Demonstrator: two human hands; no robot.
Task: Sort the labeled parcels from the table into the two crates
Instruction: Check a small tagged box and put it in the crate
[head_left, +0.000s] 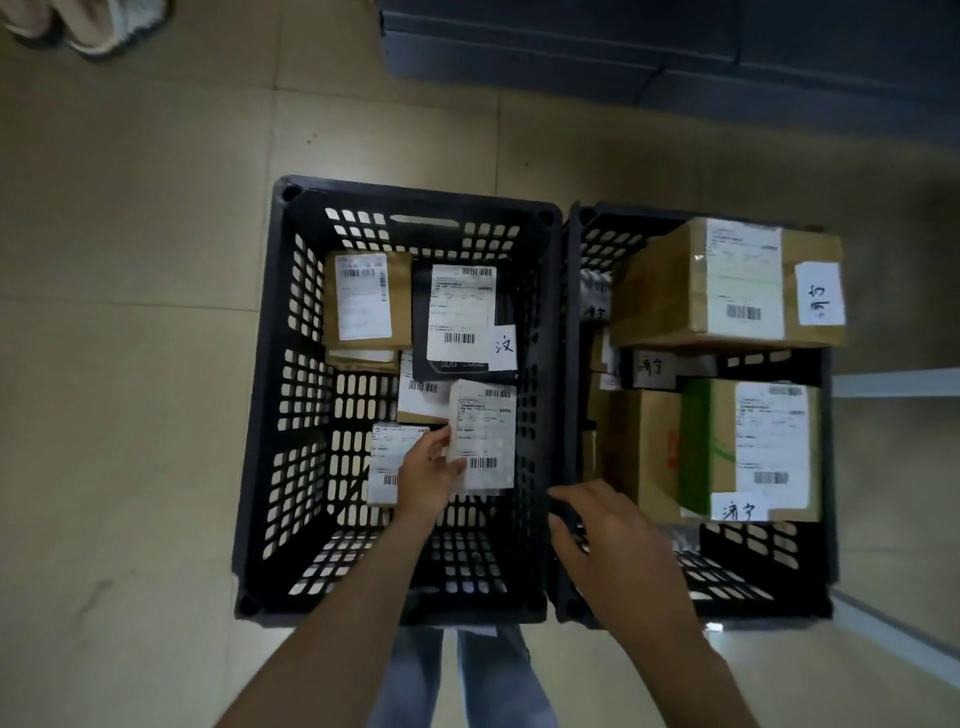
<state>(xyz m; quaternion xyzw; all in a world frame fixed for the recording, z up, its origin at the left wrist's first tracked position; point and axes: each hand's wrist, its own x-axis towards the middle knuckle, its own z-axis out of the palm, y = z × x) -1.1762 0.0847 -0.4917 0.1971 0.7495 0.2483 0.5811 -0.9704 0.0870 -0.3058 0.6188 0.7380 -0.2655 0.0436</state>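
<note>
Located inside left crate (260, 467), just beside its right wall: white parcel (485, 431), long axis running near to far. Pinched at left edge by fingers (439, 441) and thumb of left hand (430, 470). Resting on shared rim beside right crate (826, 545): right hand (605, 530); grip blurred, cannot tell. Probable next step: lower flat, release.

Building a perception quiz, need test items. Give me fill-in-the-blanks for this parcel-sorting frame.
1. Both crates stand on the ___.
2. The left hand holds a white-labelled parcel inside the ___ crate.
3. The green-sided box lies in the ___ crate.
4. The right hand, at the crates' shared rim, holds ___ parcel.
Missing words: floor; left; right; no.
</note>
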